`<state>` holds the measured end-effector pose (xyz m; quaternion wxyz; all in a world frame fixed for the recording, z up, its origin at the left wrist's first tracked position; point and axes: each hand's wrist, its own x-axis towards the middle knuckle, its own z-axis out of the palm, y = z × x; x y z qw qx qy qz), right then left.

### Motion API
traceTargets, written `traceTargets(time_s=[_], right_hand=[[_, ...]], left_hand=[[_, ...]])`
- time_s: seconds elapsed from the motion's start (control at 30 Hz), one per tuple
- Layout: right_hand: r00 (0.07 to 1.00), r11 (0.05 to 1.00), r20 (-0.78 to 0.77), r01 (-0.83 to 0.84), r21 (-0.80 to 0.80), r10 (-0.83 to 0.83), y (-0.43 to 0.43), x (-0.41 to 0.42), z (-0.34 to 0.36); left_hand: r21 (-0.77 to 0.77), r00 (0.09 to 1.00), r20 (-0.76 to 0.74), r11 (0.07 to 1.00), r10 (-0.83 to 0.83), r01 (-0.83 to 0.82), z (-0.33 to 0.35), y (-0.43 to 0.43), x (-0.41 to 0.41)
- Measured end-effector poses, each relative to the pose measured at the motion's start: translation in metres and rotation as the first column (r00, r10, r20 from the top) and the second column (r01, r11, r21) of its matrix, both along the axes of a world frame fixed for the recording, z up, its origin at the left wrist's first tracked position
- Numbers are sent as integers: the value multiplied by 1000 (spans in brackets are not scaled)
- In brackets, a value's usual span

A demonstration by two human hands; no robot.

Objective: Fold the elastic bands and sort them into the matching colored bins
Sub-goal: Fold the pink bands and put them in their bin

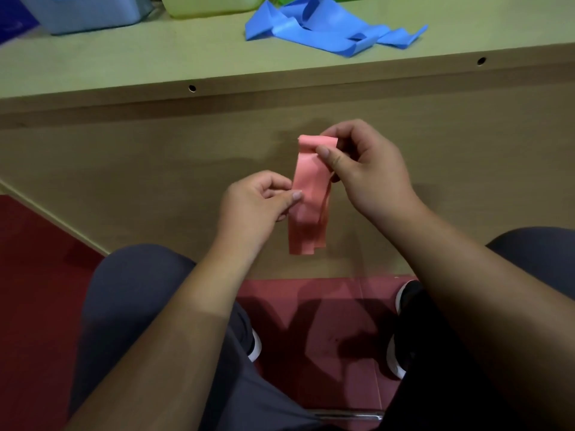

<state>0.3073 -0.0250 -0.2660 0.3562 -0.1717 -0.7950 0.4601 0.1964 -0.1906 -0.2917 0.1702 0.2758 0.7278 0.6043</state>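
Fingers of our left hand (252,203) pinched the left edge of the folded pink elastic band (306,219) midway down. It hung before the front of the worktop (124,57), long axis vertical, loose ends lowest. Our right hand (367,169) clamped its folded top between thumb and fingers. We judged the left hand nearer those ends.

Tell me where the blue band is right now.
In the head view, the blue band lies crumpled on the tabletop at the upper centre-right, just right of the yellow-green bin.
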Motion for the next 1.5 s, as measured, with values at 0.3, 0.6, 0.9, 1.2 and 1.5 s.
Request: traceTargets(time_s=[0.3,0.6,0.9,1.2,1.5], right_hand=[[998,998,-36,-46,-46,44,-5,-4,1],[994,986,-65,-97,-138,88,-12,-4,2],[993,964,-71,-109,-241,95,-13,-4,4],[996,972,-80,-54,-228,37,-6,-1,5],[992,939,-113,-84,-334,48,-5,-1,6]], left_hand=[[-21,997,-57,998,52,-53,-1,1,-5],[-50,998,-62,999,2,-5,-9,10,-8],[-82,992,-128,996,15,-25,-9,9,-6],[-31,990,-136,999,-25,21,-11,4,-10],[46,976,64,977,-210,207,-3,4,0]])
